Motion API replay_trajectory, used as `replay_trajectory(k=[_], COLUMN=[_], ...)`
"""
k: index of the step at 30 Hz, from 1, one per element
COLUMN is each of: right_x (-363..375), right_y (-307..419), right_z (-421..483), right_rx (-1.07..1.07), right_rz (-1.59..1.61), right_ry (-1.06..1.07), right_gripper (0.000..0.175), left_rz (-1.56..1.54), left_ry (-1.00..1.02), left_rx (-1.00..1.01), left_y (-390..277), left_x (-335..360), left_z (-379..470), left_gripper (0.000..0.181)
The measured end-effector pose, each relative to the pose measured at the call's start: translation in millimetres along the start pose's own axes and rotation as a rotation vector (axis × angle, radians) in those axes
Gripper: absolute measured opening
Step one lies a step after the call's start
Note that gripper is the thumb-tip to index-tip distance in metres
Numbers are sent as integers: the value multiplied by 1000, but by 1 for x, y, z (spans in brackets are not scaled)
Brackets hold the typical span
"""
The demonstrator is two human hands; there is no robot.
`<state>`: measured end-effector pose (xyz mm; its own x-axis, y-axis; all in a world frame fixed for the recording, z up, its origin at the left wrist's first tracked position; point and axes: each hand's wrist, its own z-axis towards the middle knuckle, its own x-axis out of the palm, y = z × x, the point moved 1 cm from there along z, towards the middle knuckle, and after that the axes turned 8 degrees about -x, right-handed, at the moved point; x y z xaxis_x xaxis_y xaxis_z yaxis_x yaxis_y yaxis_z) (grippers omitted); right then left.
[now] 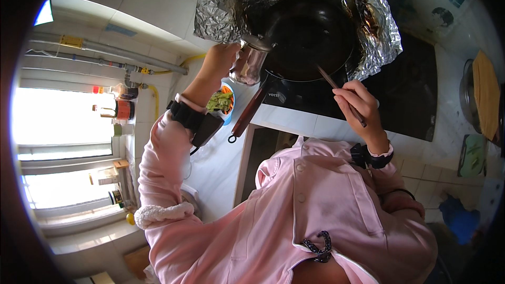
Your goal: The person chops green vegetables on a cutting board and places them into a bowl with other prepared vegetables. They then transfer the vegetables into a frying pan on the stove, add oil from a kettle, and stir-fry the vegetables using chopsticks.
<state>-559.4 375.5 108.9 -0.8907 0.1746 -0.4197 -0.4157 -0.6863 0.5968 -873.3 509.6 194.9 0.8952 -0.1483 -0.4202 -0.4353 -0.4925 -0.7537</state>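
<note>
My left hand (223, 60) grips a metal pot with a lid (251, 60), tilted at the near left rim of a dark wok (307, 43). Whether anything flows from it I cannot tell. In my right hand (361, 106) is a pair of brown chopsticks (339, 92), their tips over the near part of the wok. The wok sits on a black cooktop (311, 104), its wooden handle (250, 110) pointing towards me. What lies in its dark bottom is hard to make out.
Crumpled, partly scorched aluminium foil (382, 35) surrounds the wok's far side. A blue-rimmed bowl (232, 104) of green and orange vegetables stands left of the handle. Bottles (124, 109) line the windowsill. At the right are a wooden board (485, 94) and a green cutting board (472, 154).
</note>
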Motion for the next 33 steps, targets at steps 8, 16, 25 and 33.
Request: replay_trajectory(k=[8, 16, 25, 33], right_x=[-15, -23, -32, -29], right_y=[2, 0, 0, 3], right_z=[-7, -13, -22, -32], right_rx=[-90, -60, -26, -10], right_rz=[-34, -49, -82, -94], right_ry=[60, 41, -38, -73], right_gripper=[18, 20, 24, 24], left_rz=[55, 18, -173, -146], left_ry=[185, 256, 149, 1], left_rx=[49, 110, 82, 77], left_y=[-15, -58, -85, -52], left_x=[32, 97, 111, 58], left_z=[-16, 28, 91, 90], left_gripper=[35, 37, 30, 36])
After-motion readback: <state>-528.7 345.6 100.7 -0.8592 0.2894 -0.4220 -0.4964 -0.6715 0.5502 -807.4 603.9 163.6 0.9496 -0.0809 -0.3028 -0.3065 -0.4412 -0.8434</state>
